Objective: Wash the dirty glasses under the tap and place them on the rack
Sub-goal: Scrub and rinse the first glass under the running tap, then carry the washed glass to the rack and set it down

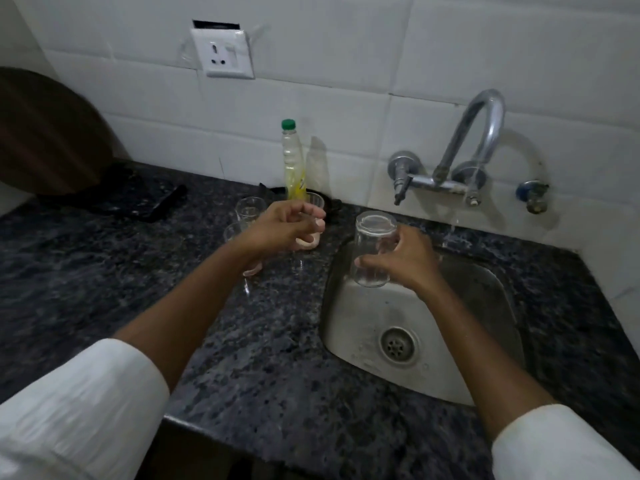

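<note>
Right hand (pixel 403 259) grips an inverted glass (pixel 372 249) over the sink (pixel 433 341); left hand (pixel 282 226) hovers loosely curled, empty; bottle (pixel 294 164) label unreadable.

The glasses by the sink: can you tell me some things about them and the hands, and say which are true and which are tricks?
1. The right hand holds a glass upside down over the sink. True.
2. The bottle has a red cap. False: the cap is green.
3. More glasses stand on the counter near the left hand. True.
4. The held glass is full of milk. False: it looks clear and empty.
5. The sink is left of the bottle. False: it is on the right.
</note>
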{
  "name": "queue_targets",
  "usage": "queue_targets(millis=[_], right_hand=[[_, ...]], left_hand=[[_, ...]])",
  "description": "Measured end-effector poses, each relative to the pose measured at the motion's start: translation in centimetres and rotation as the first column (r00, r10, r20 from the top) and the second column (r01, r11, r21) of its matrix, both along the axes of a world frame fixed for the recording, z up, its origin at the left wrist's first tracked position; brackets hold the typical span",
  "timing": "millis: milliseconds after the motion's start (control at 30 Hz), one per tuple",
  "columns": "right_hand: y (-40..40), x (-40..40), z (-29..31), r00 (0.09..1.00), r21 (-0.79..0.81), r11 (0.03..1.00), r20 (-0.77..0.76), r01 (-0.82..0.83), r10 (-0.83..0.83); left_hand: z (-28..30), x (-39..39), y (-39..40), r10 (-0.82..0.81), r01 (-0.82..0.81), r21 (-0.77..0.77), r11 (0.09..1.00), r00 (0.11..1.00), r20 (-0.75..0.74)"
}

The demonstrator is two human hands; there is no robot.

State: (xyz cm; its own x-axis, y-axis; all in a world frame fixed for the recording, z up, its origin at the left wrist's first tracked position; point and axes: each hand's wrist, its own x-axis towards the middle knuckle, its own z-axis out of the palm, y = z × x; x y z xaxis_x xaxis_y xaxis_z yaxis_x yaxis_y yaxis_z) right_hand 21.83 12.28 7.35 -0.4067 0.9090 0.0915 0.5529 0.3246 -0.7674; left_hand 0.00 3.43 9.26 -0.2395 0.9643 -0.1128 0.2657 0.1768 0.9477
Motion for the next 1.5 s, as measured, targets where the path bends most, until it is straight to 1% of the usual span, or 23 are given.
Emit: queue_targets(millis=[133,233,367,500,567,700,867,1000,1133,1267,1400,1500], right_hand=[[-0.8,-5.8,1.8,0.992,0.018,0.993,-0.043,-0.120,0.120],[-1.5,-11.8,2.8,0.977,0.048,0.977,-0.033,-0.208,0.210],[-2.7,-22.0,3.1,0.945,0.049,0.949,-0.086,-0.312,0.316],[-4.0,-33.1,2.9,0.909,0.081,0.911,-0.078,-0.404,0.410],[-4.1,-39.1,2.2,0.901,0.067,0.904,-0.080,-0.422,0.426],[-3.8,-49.7,-0.1,0.912,0.010,0.917,-0.094,-0.400,0.399],[-3.5,-59.3,-4.1,0.934,0.023,0.942,-0.123,-0.336,0.336],[-3.1,-63.9,-6.6,0.936,0.045,0.943,-0.117,-0.330,0.333],[-2.7,-66.5,-8.3,0.935,0.048,0.938,-0.085,-0.343,0.346],[-2.6,-67.3,-9.8,0.932,0.035,0.934,-0.054,-0.356,0.358],[-2.6,-67.4,-10.6,0.929,0.042,0.932,-0.073,-0.360,0.362],[-2.7,-67.4,-10.3,0.913,-0.005,0.913,-0.013,-0.407,0.407]], left_hand=[[0.5,-5.2,-2.1,0.081,-0.081,0.015,0.997,0.997,0.002],[0.8,-10.5,-4.0,0.163,-0.164,0.051,0.985,0.987,0.010],[1.1,-18.8,-7.4,0.288,-0.288,0.031,0.957,0.957,-0.017],[0.4,-28.6,-10.7,0.422,-0.422,0.008,0.907,0.906,-0.015],[-0.2,-33.5,-12.4,0.485,-0.485,0.001,0.875,0.875,0.004],[-2.4,-41.4,-14.7,0.592,-0.591,-0.041,0.806,0.805,0.045],[-5.6,-47.3,-15.1,0.659,-0.655,-0.074,0.752,0.741,0.132],[-7.4,-49.8,-14.2,0.658,-0.648,-0.112,0.753,0.742,0.126],[-8.5,-51.0,-13.5,0.664,-0.650,-0.133,0.748,0.733,0.147],[-9.3,-51.4,-13.1,0.661,-0.645,-0.141,0.751,0.736,0.148],[-9.4,-51.5,-13.0,0.660,-0.646,-0.136,0.751,0.736,0.151],[-9.1,-51.0,-12.7,0.649,-0.637,-0.126,0.761,0.746,0.151]])
